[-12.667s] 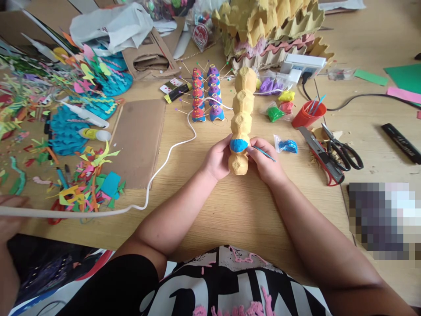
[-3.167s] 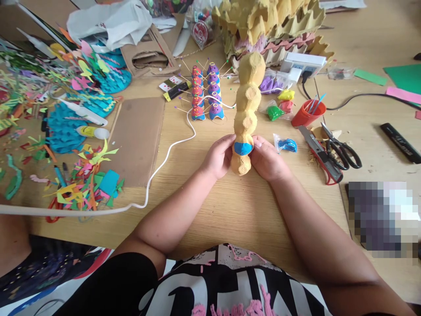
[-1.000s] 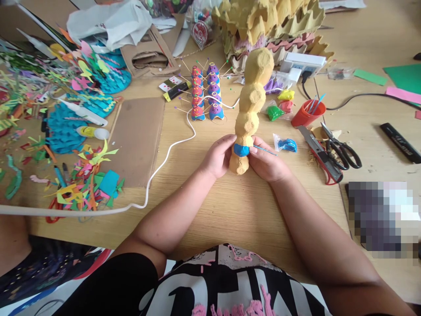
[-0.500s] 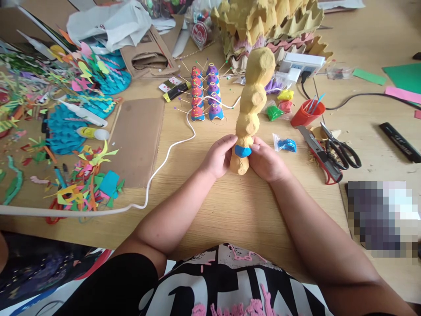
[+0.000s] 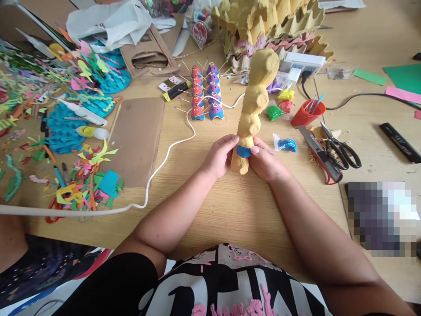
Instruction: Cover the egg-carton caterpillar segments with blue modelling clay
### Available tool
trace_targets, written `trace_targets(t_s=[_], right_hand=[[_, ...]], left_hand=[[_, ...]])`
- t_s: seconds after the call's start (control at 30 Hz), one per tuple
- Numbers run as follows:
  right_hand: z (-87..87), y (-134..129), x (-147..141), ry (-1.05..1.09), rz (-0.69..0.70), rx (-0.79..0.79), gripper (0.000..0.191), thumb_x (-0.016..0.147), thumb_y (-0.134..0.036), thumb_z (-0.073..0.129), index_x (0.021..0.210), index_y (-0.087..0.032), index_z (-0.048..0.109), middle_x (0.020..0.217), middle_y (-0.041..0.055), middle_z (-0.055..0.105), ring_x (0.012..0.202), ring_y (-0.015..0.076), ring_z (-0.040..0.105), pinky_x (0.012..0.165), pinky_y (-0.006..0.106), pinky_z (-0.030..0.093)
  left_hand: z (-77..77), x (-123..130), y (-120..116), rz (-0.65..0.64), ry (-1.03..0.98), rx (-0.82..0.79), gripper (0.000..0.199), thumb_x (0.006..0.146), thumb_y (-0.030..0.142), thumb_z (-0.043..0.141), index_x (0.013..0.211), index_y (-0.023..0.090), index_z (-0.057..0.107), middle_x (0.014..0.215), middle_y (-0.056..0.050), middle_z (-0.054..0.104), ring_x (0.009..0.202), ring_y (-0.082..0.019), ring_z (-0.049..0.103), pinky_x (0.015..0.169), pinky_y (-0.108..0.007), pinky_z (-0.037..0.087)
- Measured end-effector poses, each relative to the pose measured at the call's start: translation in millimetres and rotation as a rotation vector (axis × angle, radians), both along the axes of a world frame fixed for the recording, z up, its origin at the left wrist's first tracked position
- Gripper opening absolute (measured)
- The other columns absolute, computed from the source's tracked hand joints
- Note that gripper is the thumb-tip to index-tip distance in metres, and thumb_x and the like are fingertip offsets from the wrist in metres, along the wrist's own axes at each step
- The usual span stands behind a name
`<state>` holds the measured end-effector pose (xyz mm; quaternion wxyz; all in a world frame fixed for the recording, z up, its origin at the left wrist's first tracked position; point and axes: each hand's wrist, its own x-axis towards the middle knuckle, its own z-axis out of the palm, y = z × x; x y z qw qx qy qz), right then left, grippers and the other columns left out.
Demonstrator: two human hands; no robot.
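A yellow strip of egg carton (image 5: 251,118) with several bumps stands tilted upward between my hands. Near its lower end a flat band of blue clay (image 5: 244,152) lies across one bump. My left hand (image 5: 222,153) grips the strip's left edge, thumb close to the clay. From the other side my right hand (image 5: 266,160) holds it, with the thumb touching the right end of the blue clay. A thin, pale tip sticks out beside the right hand; its kind is unclear. An opened packet of blue clay (image 5: 285,144) lies to the right.
Two painted carton caterpillars (image 5: 206,93) with pins stand ahead, a white cord (image 5: 171,151) running past them. Rightward are a red cup (image 5: 308,110), a utility knife (image 5: 320,153) and scissors (image 5: 342,147). Paper scraps (image 5: 88,184) and cardboard (image 5: 136,140) lie left; egg trays (image 5: 272,26) are stacked behind.
The strip's upper end has tilted slightly right and down. My right thumb has shifted onto the blue clay, and a thin tip now shows beside that hand. A person's limb appears further in at lower left.
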<state>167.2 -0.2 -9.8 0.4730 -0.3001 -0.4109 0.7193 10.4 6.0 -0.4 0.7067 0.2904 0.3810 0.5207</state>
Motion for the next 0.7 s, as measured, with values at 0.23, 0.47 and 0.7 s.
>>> trace_targets(t_s=[0.23,0.47,0.7], right_hand=[[-4.5,-1.8,0.5,-0.052,-0.033,-0.006,0.055,0.07,-0.057,0.103,0.1,-0.027,0.069,0.096,-0.0012,0.077,0.094,0.0201,0.071,0.092,0.036,0.062],[-10.7,1.1,0.5,-0.067,-0.024,0.005,0.051,0.075,-0.061,0.098,0.102,-0.027,0.073,0.096,-0.0008,0.078,0.092,0.0201,0.071,0.088,0.035,0.062],[-0.8,-0.2,1.0,-0.003,0.048,-0.004,0.051,0.074,-0.063,0.099,0.102,-0.027,0.073,0.098,0.0011,0.081,0.097,0.0232,0.075,0.096,0.04,0.065]], left_hand=[[5.1,2.2,-5.1,0.033,0.008,0.051,0.042,0.086,0.045,0.096,0.072,0.02,0.064,0.065,0.004,0.067,0.058,-0.01,0.062,0.06,-0.025,0.049],[6.1,3.3,-5.0,0.061,0.03,0.04,0.041,0.086,0.043,0.095,0.072,0.021,0.064,0.065,0.004,0.067,0.057,-0.009,0.061,0.058,-0.024,0.048],[5.7,4.6,-5.1,0.09,0.04,0.024,0.04,0.088,0.041,0.095,0.073,0.02,0.064,0.065,0.004,0.068,0.058,-0.009,0.063,0.059,-0.023,0.049]])
